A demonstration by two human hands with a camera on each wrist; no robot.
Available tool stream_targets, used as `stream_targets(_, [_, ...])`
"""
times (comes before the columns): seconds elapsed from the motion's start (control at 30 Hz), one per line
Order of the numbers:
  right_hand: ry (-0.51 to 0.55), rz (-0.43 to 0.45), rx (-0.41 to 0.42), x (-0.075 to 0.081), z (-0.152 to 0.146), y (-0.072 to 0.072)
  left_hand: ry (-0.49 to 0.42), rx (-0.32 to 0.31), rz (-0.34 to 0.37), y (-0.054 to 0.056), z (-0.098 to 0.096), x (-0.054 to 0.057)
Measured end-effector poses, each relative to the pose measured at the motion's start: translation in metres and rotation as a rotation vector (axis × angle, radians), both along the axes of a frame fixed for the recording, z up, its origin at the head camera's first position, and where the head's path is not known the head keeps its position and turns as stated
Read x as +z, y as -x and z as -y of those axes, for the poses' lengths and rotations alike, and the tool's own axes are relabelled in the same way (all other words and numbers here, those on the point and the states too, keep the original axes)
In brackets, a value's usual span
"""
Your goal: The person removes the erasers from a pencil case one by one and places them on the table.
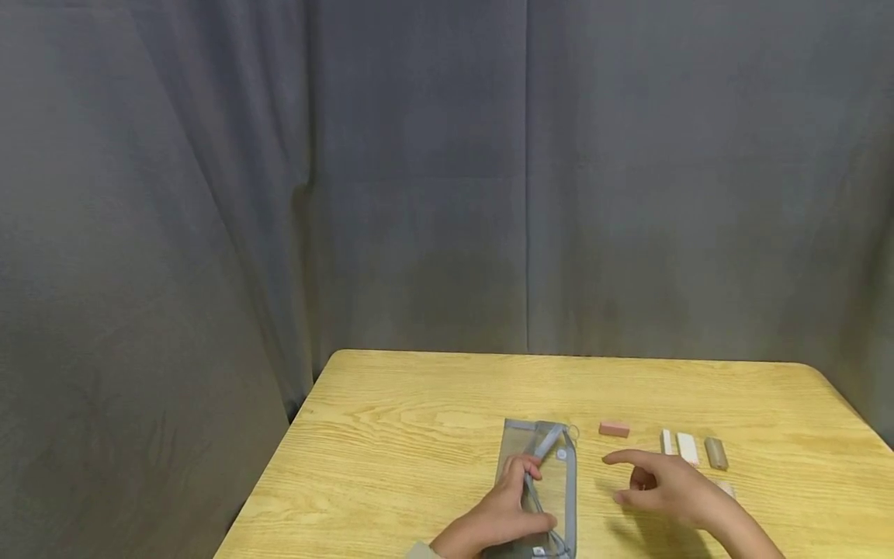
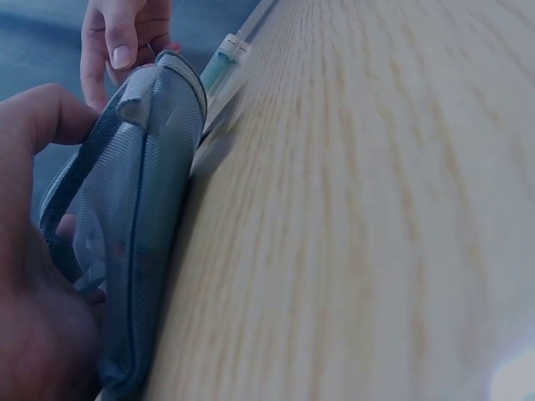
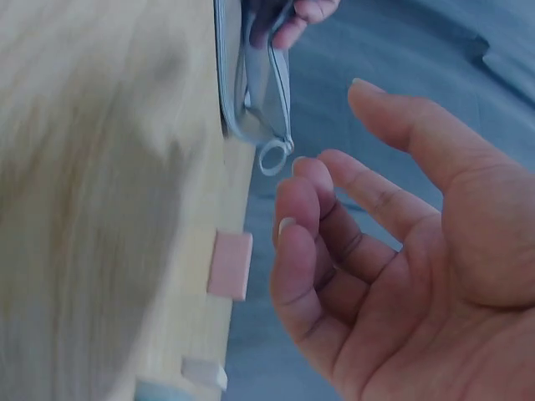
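My left hand [image 1: 497, 514] grips a grey see-through mesh zip pouch [image 1: 571, 485] that lies on the table. Its fingers and thumb are bent at the zipped edge, and the left wrist view shows the pouch [image 2: 159, 167] with its mouth gaping. A ring pull [image 3: 272, 157] hangs at the pouch's far corner. To the right of the pouch, my right hand [image 1: 673, 485] hovers over the table with nothing in it, its fingers loosely bent and the thumb apart from them. Just beyond its fingertips lies a pink eraser-like block [image 1: 614, 429].
Behind the right hand sit a narrow white block [image 1: 666, 442], a wider white block [image 1: 687, 448] and a grey-brown one [image 1: 716, 453]. Another pale block [image 1: 727, 488] is partly hidden by the right wrist. Grey curtains [image 1: 419, 194] hang around the wooden table [image 1: 377, 435].
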State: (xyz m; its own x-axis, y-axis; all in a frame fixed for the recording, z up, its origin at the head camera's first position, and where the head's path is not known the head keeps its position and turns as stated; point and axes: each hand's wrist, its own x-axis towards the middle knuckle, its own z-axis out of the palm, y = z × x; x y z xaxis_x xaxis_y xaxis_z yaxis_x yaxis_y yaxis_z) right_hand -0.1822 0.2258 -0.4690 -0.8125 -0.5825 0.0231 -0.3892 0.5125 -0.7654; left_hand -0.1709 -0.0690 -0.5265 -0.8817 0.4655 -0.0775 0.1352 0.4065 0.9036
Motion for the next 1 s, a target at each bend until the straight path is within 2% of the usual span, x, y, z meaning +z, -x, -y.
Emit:
stream_targets(0.27, [0.057,0.060,0.095,-0.003,0.019,0.000,0.031,-0.027,-0.034,0.002,0.000,0.000])
stream_targets(0.43, [0.066,0.100,0.112,-0.005,0.027,-0.003,0.047,-0.034,-0.038,0.000,0.001,-0.002])
stream_targets(0.67, [0.087,0.103,0.147,-0.008,0.036,-0.002,0.042,-0.036,-0.034,0.003,-0.001,0.001])
stream_targets(1.0, [0.060,0.136,0.184,-0.017,0.050,-0.003,0.050,-0.033,-0.032,0.001,-0.001,-0.001])
